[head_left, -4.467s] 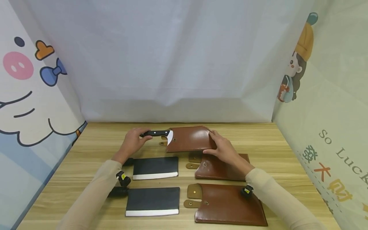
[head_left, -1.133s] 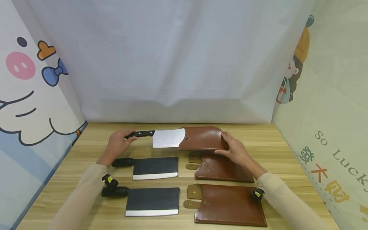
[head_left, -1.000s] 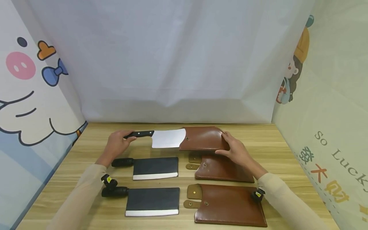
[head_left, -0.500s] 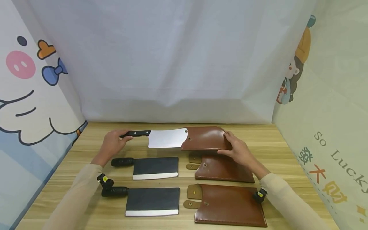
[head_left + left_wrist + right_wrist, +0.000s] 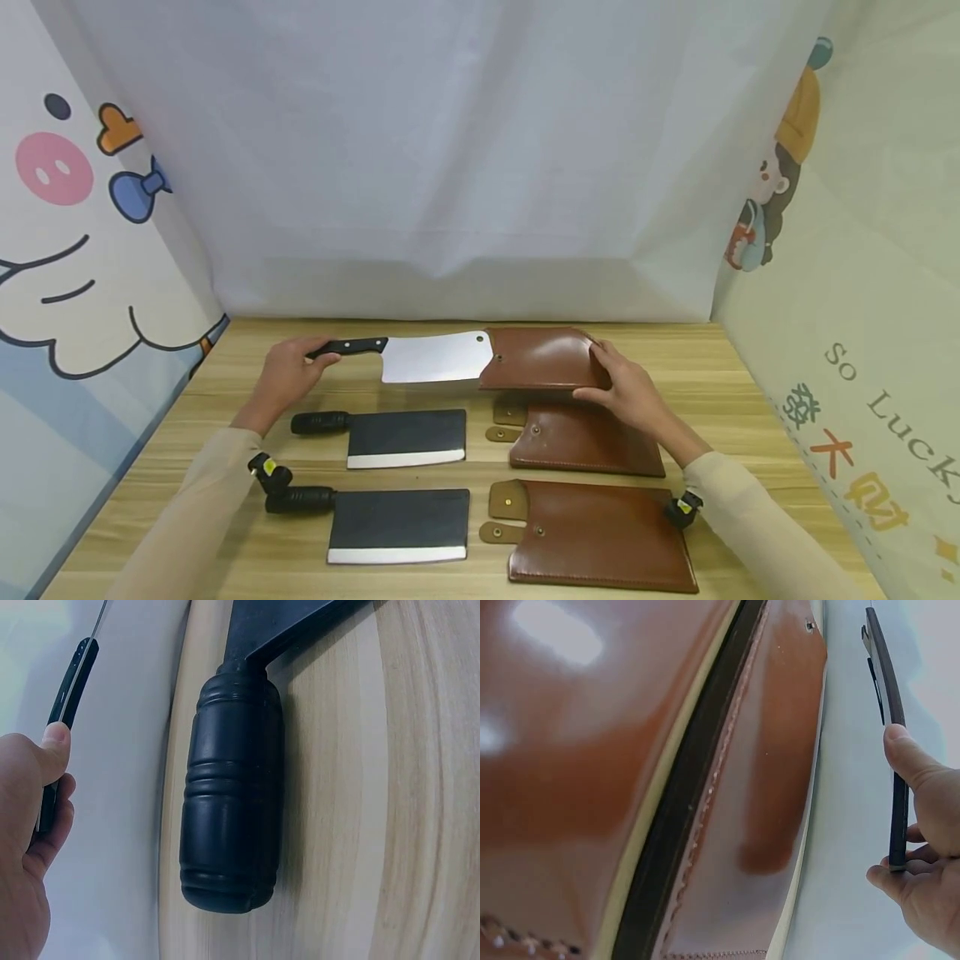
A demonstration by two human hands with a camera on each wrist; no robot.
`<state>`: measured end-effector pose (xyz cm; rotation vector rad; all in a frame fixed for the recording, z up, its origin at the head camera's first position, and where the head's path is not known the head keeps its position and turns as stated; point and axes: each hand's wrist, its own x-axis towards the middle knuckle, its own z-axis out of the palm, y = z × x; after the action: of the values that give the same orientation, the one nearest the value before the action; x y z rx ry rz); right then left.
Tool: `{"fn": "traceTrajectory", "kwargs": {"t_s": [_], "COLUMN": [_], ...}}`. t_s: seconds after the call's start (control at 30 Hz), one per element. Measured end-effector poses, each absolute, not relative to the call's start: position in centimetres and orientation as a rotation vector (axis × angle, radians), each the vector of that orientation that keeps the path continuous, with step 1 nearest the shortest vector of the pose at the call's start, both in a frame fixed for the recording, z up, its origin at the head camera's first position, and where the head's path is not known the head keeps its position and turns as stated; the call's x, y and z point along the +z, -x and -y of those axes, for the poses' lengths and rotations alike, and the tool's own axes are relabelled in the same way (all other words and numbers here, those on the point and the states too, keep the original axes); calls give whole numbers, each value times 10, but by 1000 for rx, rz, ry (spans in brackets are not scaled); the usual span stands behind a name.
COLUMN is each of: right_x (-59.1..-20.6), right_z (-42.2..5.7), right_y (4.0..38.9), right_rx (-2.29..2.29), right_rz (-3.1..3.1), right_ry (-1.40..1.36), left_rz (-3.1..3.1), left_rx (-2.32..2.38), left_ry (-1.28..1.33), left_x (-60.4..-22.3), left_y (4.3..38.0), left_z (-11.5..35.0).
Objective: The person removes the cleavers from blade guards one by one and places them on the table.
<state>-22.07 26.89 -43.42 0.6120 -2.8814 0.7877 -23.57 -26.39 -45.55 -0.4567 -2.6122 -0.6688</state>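
My left hand (image 5: pixel 276 377) grips the black riveted handle of a cleaver (image 5: pixel 431 358) at the far side of the table. Its bright blade lies almost wholly outside a brown leather sheath (image 5: pixel 543 360); the hole near the tip shows just left of the sheath's mouth. My right hand (image 5: pixel 628 395) pinches that sheath by its closed right end, thumb on the lower edge. In the left wrist view the thumb (image 5: pixel 54 750) presses on the handle. Seen edge-on in the right wrist view, the held sheath (image 5: pixel 898 802) sits between thumb and fingers.
Two dark cleavers with black handles lie on the wooden table, one (image 5: pixel 405 437) behind the other (image 5: pixel 399 525). To their right lie two more brown sheaths (image 5: pixel 585 442), the nearer one (image 5: pixel 600 533) with its strap and flap open. A white curtain (image 5: pixel 465 167) hangs behind.
The cleaver has slid leftward out of the sheath; earlier only its handle and the blade's heel showed. My left hand has moved left, my right hand with the sheath somewhat right.
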Motion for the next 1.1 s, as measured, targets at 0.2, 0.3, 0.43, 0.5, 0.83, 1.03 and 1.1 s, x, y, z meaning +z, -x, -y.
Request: {"fn": "traceTrajectory", "kwargs": {"t_s": [0.2,0.3,0.43,0.5,0.83,1.03,1.1], "right_x": [-435,-435,-435,-434,-431,-435,-436], "right_z": [-271,-273,-277,-278,-288,-296,-298], "right_y": [223,223,224,225,229,232,234], "right_rx": [780,778,757,755,729,721,718], "right_rz": [2873,2884,2904,2906,2906,2917,2923], "right_ry": [-613,-603,-593,-589,-592,-583,-578], "left_rz": [2629,2624,2610,2601,2604,2592,2593], "left_rx": [-655,-642,-627,-624,-618,-628,-624], "left_ry": [441,431,422,425,425,447,450], "left_x": [-452,-451,-451,-451,-450,-451,-453], "left_y": [235,235,235,234,233,234,236], "left_z": [267,268,270,271,277,279,280]}}
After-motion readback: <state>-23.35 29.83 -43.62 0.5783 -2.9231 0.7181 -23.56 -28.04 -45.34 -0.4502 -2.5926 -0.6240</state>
